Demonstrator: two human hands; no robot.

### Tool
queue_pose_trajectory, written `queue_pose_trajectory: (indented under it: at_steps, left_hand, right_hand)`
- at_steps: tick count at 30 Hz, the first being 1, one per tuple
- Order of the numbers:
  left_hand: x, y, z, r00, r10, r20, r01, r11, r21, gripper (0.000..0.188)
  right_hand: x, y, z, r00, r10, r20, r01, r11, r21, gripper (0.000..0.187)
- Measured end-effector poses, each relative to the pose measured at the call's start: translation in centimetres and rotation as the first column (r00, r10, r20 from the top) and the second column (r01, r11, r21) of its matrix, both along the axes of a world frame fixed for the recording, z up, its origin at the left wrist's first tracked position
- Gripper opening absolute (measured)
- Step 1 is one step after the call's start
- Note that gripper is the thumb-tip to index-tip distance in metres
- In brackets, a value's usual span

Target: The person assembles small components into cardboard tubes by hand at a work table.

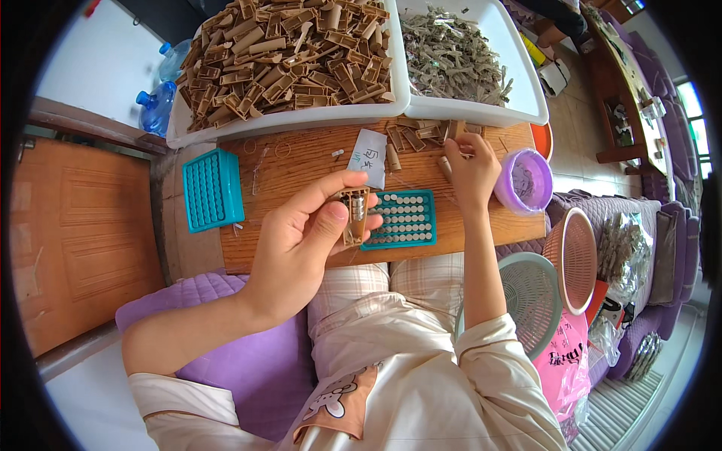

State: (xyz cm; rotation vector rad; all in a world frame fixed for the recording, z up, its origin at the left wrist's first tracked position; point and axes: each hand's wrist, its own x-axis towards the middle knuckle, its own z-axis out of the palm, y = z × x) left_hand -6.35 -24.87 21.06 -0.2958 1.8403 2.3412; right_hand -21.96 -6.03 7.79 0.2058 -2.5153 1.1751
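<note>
My left hand pinches an open brown plastic casing between thumb and fingers; silvery round parts are visible inside it. Just beyond lies a teal tray holding rows of small silver discs. Over at the back right of the table, my right hand has its fingers closed on a brown casing piece, partly hidden by the fingers. Beside it is a loose group of similar brown casings. A paper slip with handwriting lies between the two hands.
Two white bins stand at the back: one heaped with brown casings, the other with greyish parts. A teal rack sits left. A purple bowl is at the right edge, near pink and grey-green baskets.
</note>
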Motion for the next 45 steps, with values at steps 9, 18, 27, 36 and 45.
queue_pose_trajectory:
  at_steps: [9, 18, 27, 36, 45]
  left_hand:
    - [0.2, 0.0, -0.2, 0.979, -0.064, -0.193, 0.021, 0.976, -0.217, 0.036]
    - [0.7, 0.6, 0.3, 0.972, -0.012, -0.234, -0.005, 0.997, -0.074, 0.034]
    - [1.2, 1.1, -0.3, 0.941, 0.024, -0.338, -0.054, 0.995, -0.081, 0.034]
    - [1.0, 0.5, 0.8, 0.856, -0.228, -0.464, -0.093, 0.814, -0.573, 0.049]
    - [0.7, 0.8, 1.0, 0.914, -0.238, -0.328, 0.052, 0.871, -0.488, 0.054]
  right_hand:
    - [7.8, -2.0, 6.1, 0.894, 0.366, 0.260, -0.075, 0.693, -0.717, 0.016]
    - [14.2, -5.7, 7.7, 0.788, 0.614, -0.039, -0.262, 0.277, -0.924, 0.034]
    - [15.1, -6.6, 8.5, 0.852, 0.522, 0.031, -0.202, 0.382, -0.902, 0.028]
    - [14.8, -7.2, 9.7, 0.816, 0.572, -0.077, -0.464, 0.571, -0.677, 0.026]
    - [14.5, -6.9, 8.1, 0.764, 0.644, -0.036, -0.514, 0.576, -0.636, 0.022]
